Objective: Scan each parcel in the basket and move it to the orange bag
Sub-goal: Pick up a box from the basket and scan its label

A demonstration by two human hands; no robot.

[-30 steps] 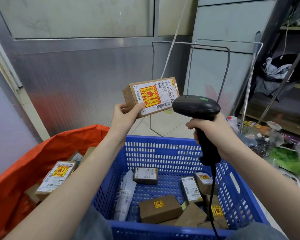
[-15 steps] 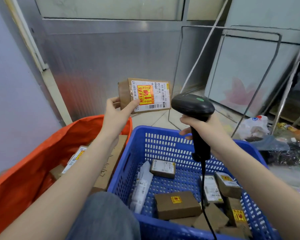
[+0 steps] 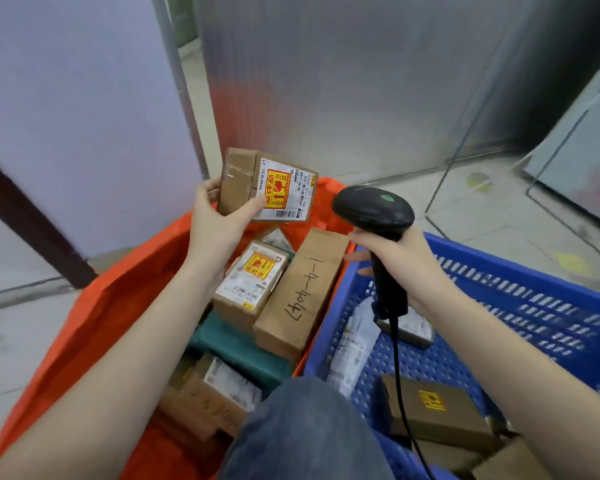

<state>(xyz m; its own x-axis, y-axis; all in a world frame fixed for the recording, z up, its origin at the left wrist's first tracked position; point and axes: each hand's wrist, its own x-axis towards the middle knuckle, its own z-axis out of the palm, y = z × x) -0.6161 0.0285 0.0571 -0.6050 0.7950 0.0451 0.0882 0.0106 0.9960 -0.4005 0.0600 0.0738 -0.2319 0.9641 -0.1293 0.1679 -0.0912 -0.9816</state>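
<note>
Head view: left hand (image 3: 219, 223) gripped the parcel (image 3: 267, 188) above the orange bag (image 3: 118, 289); right hand (image 3: 395, 251) clutched the scanner (image 3: 373, 209) at three o'clock. Best dropped flat.

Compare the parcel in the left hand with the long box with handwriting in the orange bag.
The held parcel carries a printed label and a yellow-red sticker; the long box shows only handwriting. The held parcel is shorter and lifted above the orange bag; the long box rests inside. Both are brown cardboard.

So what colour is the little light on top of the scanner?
Green, on the black handheld scanner, seen in the head view.
</note>
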